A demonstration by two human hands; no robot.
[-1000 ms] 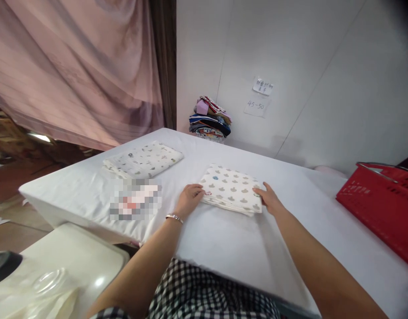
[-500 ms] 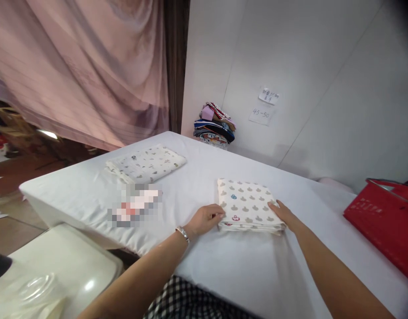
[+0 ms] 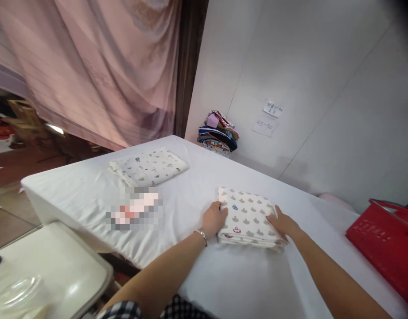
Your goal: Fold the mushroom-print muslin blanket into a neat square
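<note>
A neatly folded white blanket (image 3: pixel 246 217), printed with grey shapes and a few blue and red ones, lies on the white-covered table. My left hand (image 3: pixel 214 220) grips its left edge, thumb by the top surface and fingers along the side. At the right edge my right hand (image 3: pixel 282 221) holds the blanket, with the thumb on top and some fingers hidden. Farther left lies a second folded white cloth (image 3: pixel 150 166) with small scattered prints. In front of that cloth is a pinkish-white item (image 3: pixel 135 210), blurred out by pixels.
A red bag (image 3: pixel 386 239) stands at the table's right side. Against the wall is a stack of folded clothes (image 3: pixel 219 133). Paper notes (image 3: pixel 264 126) hang on the wall. A pink curtain (image 3: pixel 107 66) drapes behind the table, and a cream-coloured surface (image 3: pixel 57 266) is at lower left.
My left hand has moved up along the blanket's left edge and taken hold of its side. My right hand has closed further over the right edge. The view has shifted slightly.
</note>
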